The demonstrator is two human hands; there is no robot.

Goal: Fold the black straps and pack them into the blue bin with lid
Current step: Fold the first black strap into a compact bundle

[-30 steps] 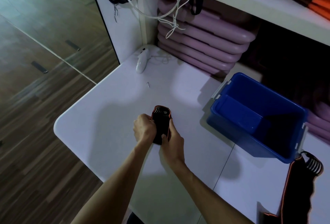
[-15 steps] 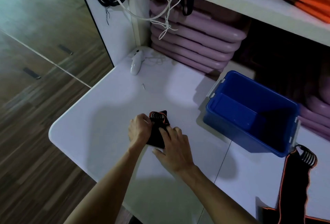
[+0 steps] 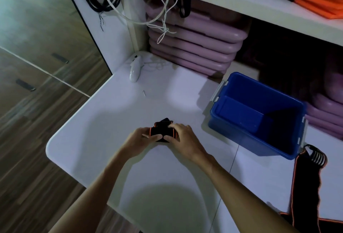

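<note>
Both hands, left hand (image 3: pixel 141 139) and right hand (image 3: pixel 182 138), are closed on the folded black strap (image 3: pixel 161 132) at bench (image 3: pixel 96 121) centre, apparently keeping the folds compact before transfer to the open blue bin (image 3: pixel 259 139) at right.

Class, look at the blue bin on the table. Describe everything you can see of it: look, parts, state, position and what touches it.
The blue bin is a rectangular tub of smooth, plastic-looking material with pale grey latches on both short ends. It stands upright and open on the white table, right of both hands, with no lid on it. Inside lies a flat blue panel, possibly the lid; no straps are inside. A black strap with orange edging lies by its near right corner; contact is unclear.
</note>
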